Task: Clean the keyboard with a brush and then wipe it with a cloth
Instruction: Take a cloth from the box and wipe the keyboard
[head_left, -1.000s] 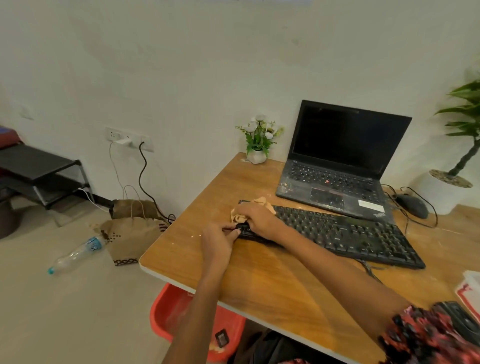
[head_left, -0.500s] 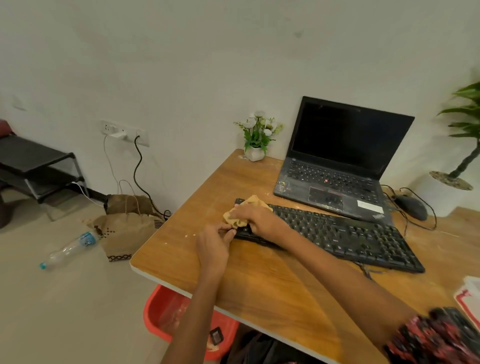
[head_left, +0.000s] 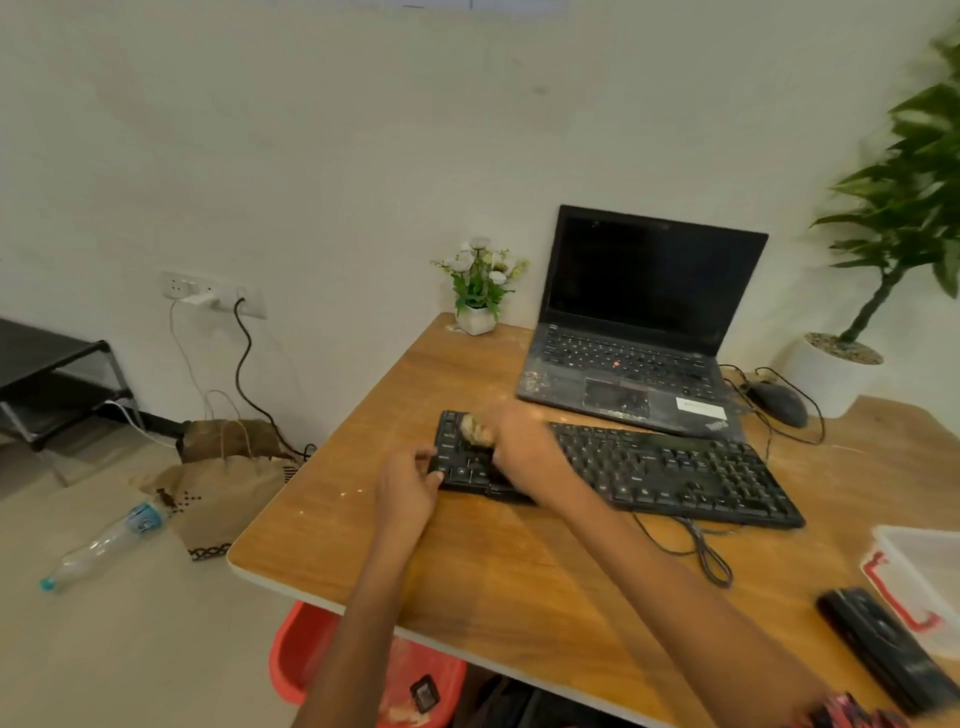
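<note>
- Keyboard (head_left: 670, 470): black, lying flat on the wooden table (head_left: 509, 577), just near of the open laptop (head_left: 639, 332); its cable is trailing toward the near edge.
- Cloth (head_left: 475, 430): tan, bunched, sitting on the far-left keys of the keyboard, showing at the left side of the right hand.
- Right hand (head_left: 524, 441): blurred, lying over the left part of the keyboard with the cloth at its fingers; whether the fingers are curling round the cloth or pressing flat cannot be told.
- Left hand (head_left: 408, 486): resting at the keyboard's left end, fingers bent and gripping the near-left corner.
- Brush: not identifiable with certainty.
- Flower pot (head_left: 475, 318): small, white, standing at the far-left corner of the table.
- Mouse (head_left: 777, 402): black, lying to the right of the laptop.
- Potted plant (head_left: 893, 228): standing at far right.
- Red bin (head_left: 306, 654): sitting under the table's near edge.
- Plastic bottle (head_left: 98, 548) and paper bags (head_left: 228, 483): lying on the floor at left.
</note>
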